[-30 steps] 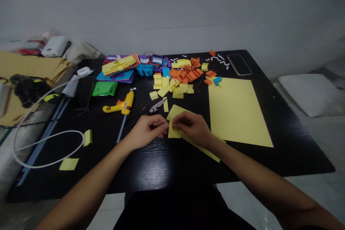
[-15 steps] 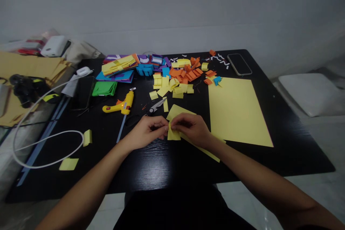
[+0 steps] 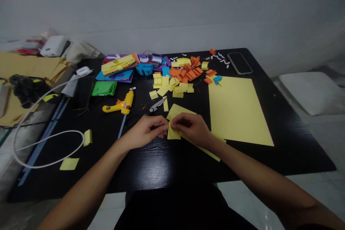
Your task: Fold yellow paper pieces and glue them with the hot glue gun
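Note:
Both my hands meet over the middle of the black table (image 3: 151,165). My left hand (image 3: 147,131) and my right hand (image 3: 192,127) pinch a small yellow paper piece (image 3: 173,134) between their fingertips, just above the table. Under my right hand lies a longer yellow paper strip (image 3: 205,149). A large yellow sheet (image 3: 237,109) lies flat to the right of my right hand. Scissors (image 3: 156,106) and a yellow glue gun (image 3: 120,105) lie just beyond my left hand.
Heaps of yellow pieces (image 3: 169,86), orange pieces (image 3: 188,73), blue, purple and green paper (image 3: 104,88) fill the far side. A phone (image 3: 239,63) lies at the far right. A white cable (image 3: 48,140) loops at the left, beside two yellow scraps.
Hardly anything: my fingers shifted slightly on the small yellow piece, and the camera view tipped a little.

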`<state>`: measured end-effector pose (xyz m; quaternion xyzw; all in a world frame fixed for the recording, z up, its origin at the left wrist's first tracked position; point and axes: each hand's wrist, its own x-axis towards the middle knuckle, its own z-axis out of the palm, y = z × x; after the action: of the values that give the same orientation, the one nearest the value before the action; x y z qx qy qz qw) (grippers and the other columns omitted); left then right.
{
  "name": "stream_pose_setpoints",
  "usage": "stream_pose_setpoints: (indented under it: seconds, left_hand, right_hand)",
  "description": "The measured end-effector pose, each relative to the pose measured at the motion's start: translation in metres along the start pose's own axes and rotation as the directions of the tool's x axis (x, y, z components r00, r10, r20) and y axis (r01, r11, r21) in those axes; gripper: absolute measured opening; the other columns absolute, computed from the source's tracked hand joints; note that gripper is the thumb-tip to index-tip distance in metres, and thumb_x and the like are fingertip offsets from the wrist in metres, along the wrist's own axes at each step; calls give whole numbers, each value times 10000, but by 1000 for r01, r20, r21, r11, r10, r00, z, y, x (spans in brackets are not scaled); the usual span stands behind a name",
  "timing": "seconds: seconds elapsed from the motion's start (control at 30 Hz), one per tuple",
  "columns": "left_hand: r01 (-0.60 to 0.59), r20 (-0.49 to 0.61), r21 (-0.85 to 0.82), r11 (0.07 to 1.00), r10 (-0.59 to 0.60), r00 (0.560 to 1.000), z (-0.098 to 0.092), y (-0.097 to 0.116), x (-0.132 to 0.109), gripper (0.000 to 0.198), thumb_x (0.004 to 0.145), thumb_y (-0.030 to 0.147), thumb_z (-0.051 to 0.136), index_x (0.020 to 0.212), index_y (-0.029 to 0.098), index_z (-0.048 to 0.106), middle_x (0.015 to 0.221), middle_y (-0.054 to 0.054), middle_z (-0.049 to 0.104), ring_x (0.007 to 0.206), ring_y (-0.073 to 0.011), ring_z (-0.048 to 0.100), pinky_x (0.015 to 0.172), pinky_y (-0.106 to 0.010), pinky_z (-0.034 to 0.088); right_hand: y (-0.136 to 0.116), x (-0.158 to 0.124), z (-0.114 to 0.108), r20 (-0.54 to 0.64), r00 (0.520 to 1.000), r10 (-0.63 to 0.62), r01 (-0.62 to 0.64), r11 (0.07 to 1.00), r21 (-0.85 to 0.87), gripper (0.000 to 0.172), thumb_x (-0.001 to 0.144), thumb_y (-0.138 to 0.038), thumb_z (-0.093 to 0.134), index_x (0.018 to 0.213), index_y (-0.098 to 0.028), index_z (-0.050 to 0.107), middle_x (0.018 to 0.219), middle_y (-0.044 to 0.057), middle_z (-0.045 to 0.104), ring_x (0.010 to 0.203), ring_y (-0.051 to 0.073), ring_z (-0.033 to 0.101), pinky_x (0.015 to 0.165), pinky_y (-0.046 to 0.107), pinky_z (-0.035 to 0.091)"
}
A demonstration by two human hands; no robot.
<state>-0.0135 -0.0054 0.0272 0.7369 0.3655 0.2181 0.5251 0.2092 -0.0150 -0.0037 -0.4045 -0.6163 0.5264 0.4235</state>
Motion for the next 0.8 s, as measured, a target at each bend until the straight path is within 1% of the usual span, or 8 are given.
stream_pose_setpoints:
  seconds: [0.07,0.1,0.2,0.27,0.37,0.5,0.7,0.8]
  left_hand:
    - [-48,-81,92,995,56,995,1,0,-2,102,987,253,608,1002,169,663,827,-18,698,750,-131,668,715,-251,551]
    - [-78,-114,125,989,93,989,2,0,-3,114,959,225,638,1060,174,639,868,-21,699,782,-136,668,741,-259,560]
    - [-169,-152,208,963,203,967,5,0,-5,395,884,181,713,1250,185,565,955,-28,698,843,-148,674,800,-284,584]
    - [-202,-155,284,937,253,955,7,-2,-5,446,874,180,728,1291,196,570,954,-22,696,842,-149,679,803,-285,592]
    - [-220,-171,360,907,296,940,10,-6,-4,356,910,192,713,1255,210,629,946,-17,703,834,-144,688,793,-272,595]
    - [-234,-215,392,890,336,917,10,-9,-4,266,941,221,720,1204,203,683,926,-18,729,809,-129,697,782,-239,591]
    - [-250,-229,414,875,365,902,7,-6,-4,248,933,219,738,1178,186,708,913,-20,751,777,-122,708,759,-209,590]
    - [-253,-233,427,868,376,897,6,-6,-4,241,923,219,752,1157,176,715,892,-16,745,766,-119,704,751,-202,589]
  right_hand:
    - [1,1,1,-29,999,13,-12,999,35,136,820,-298,834,892,-196,782,845,25,796,761,159,749,740,271,616]
    - [2,1,1,-42,999,20,-18,998,55,163,807,-307,846,911,-199,783,852,25,798,768,162,754,751,277,621]
    - [7,3,2,-50,998,36,-30,994,100,172,787,-320,863,899,-210,793,862,26,805,788,169,766,784,295,628]
    - [8,3,3,-49,998,46,-40,993,112,142,786,-319,863,860,-216,799,859,26,811,796,174,769,800,306,629]
    - [9,2,3,-52,997,56,-50,992,115,134,784,-322,863,857,-223,809,858,23,815,800,180,772,802,315,629]
    - [6,2,3,-53,997,49,-45,996,81,129,804,-325,849,869,-220,813,846,20,812,775,170,761,763,294,616]
    - [3,2,2,-40,999,12,-12,1000,5,117,859,-288,773,918,-194,811,861,34,805,753,152,732,718,270,583]
    - [3,1,2,-24,999,25,-24,1000,19,128,855,-269,754,933,-182,806,847,37,797,723,141,715,676,255,566]
